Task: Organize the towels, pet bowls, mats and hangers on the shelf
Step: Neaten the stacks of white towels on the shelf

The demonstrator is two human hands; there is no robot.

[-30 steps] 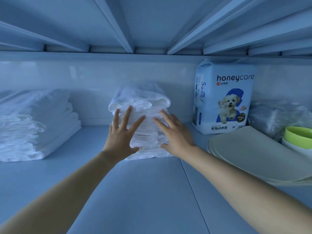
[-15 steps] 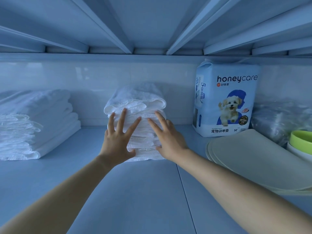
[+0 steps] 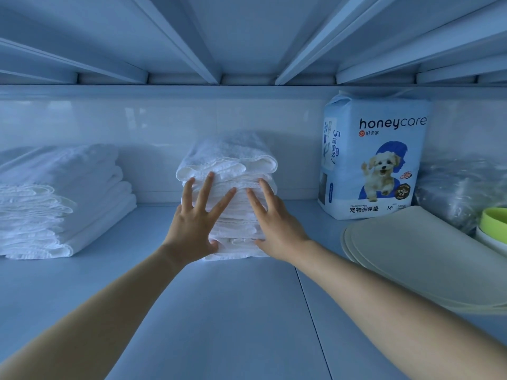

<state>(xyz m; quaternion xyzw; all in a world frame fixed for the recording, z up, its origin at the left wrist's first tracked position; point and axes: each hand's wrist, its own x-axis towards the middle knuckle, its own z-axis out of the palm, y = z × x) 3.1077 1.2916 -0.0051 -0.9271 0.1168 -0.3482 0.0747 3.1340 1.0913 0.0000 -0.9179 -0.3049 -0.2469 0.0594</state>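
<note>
Towel stack (image 3: 233, 165) in the middle of the shelf (image 3: 219, 311) is what both hands are on, so here's the rundown from the front edge back.

Closest in, two bare forearms come up from the bottom corners over the blue-grey shelf board, which has a seam running front to back just right of centre. The left hand (image 3: 192, 226) lies flat against the front of the folded white stack, its fingers (image 3: 204, 192) straight and spread wide, thumb down by the lowest folds. The right hand (image 3: 277, 223) is right beside it on the stack's front right part, fingers straight and only a little apart, thumb touching the bottom edge. Neither hand is curled round anything, just flat palms on cloth.

Off to the right, roughly level with the hands, some pale flat mats (image 3: 428, 256) lie one on top of another. At the far right edge a green bowl (image 3: 493, 223) sits on a white bowl (image 3: 491, 242), both cut off by the frame.

To the left, well apart from the middle stack, is a wider pile of towels (image 3: 63, 193), also folded and white.

Further back on the right, a light blue honeycare pack (image 3: 375, 157) with a puppy on it stands upright against the tiled back wall (image 3: 137, 119), and next to it is a clear plastic-wrapped bundle (image 3: 452, 193); can't tell what's inside. Overhead is the ribbed underside of the next shelf up (image 3: 247, 37).
</note>
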